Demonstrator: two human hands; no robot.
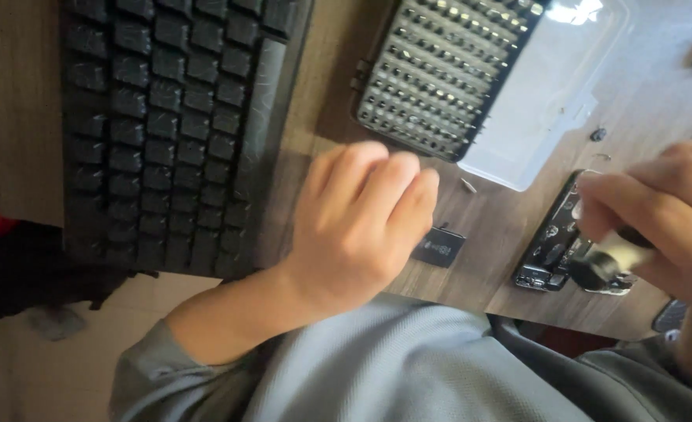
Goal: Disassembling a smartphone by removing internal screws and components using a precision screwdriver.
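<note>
Down nearest the camera, grey sleeves (408, 367) of soft knit cloth fill the bottom, and past the left one a pale floor (41, 367) shows beyond the desk's edge. The desk (510, 219) is dark wood-grain laminate, matte and streaked.

The left hand (361, 227) rests on the desk by its near edge, fingers curled loosely under, knuckles up; whether it holds anything I cannot tell. Just beside its fingertips lies a small black chip (438, 247), flat and rectangular, with pale markings too small to read.

The right hand (658, 211) is closed around a dark tool (607, 262) with a blurred, pale shaft, pressed down on a circuit board (553, 254). The board is long, narrow and black, crowded with small shiny parts, and lies near the desk's front edge.

Farther back, a tiny dark screw (598, 134) sits on the wood. Beyond it lies an open bit case (439, 74): a black tray with rows of glinting metal bits and a clear, glossy plastic lid (549, 101) folded out to the right. To the left a black keyboard (174, 133) with chunky matte keys runs to the far edge.
</note>
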